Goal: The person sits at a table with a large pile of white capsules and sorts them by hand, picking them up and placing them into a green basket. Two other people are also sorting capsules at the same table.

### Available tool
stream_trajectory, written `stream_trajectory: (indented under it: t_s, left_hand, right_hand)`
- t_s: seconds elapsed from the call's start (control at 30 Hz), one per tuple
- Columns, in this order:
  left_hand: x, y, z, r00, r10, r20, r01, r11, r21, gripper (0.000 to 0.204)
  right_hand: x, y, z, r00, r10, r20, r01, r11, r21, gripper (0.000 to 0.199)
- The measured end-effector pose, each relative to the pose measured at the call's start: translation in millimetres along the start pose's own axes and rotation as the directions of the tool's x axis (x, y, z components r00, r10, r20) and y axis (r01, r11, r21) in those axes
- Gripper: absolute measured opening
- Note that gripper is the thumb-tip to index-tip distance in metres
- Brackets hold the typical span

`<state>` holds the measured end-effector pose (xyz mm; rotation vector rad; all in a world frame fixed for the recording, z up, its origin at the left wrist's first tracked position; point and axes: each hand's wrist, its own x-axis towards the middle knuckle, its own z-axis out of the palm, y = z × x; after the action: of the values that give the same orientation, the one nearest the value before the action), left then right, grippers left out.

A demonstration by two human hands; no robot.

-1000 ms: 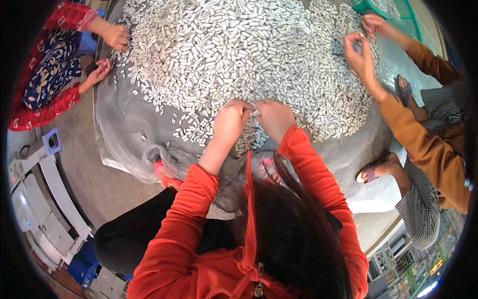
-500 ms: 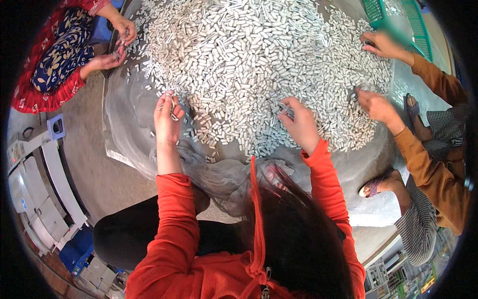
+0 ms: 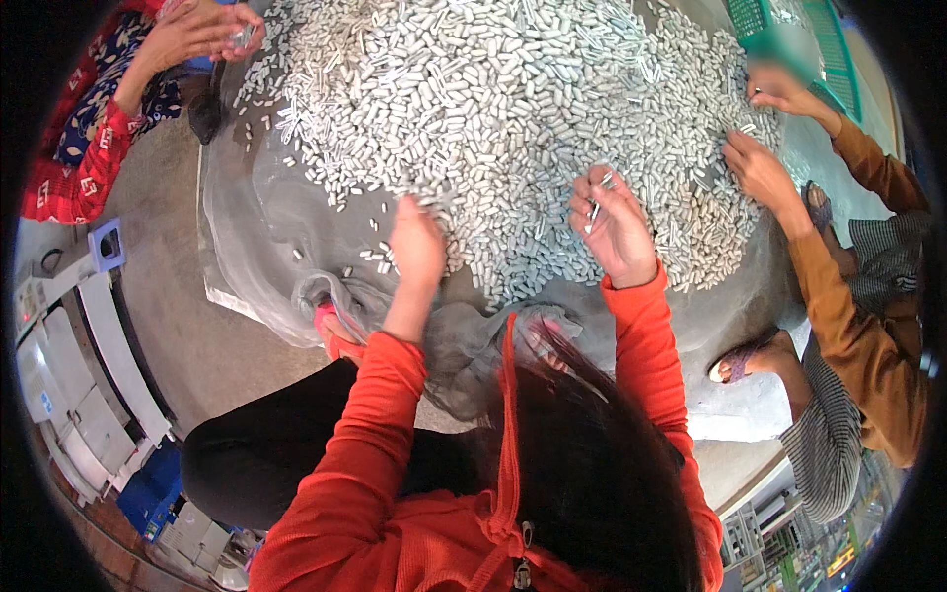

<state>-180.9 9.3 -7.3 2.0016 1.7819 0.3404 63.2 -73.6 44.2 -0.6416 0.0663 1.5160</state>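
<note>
Left hand (image 3: 419, 242) has slid in from the bare grey sheet (image 3: 286, 227) to the near edge of the pile of small white pieces (image 3: 513, 109), fingers buried, grip impossible to tell. Right hand (image 3: 614, 225) has lifted off the pile, pinching a thin metal piece (image 3: 598, 202) between fingertips

A person in orange sleeves leans over a large heap of small pale grey capsule-shaped pieces (image 3: 513, 118) on a grey sheet (image 3: 266, 257). The left hand (image 3: 419, 242) presses into the heap's edge; the right hand (image 3: 614, 222) pinches one piece. Co-workers' hands (image 3: 760, 168) sort nearby.
</note>
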Motion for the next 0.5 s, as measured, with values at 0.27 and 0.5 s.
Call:
stream_trajectory:
  t_s: [0.27,0.5]
  left_hand:
    - [-30.3,104.5,5.3,0.880,0.425,0.215,-0.296,0.842,-0.452,0.024]
    - [28.6,31.7,-33.9,0.979,0.152,0.137,-0.094,0.928,-0.362,0.020]
  right_hand:
    - [-5.1,-23.3,-10.1,0.983,-0.104,-0.154,0.114,0.992,0.061,0.020]
    - [-32.9,-36.7,-16.9,0.845,-0.508,-0.169,0.090,0.445,-0.891,0.011]
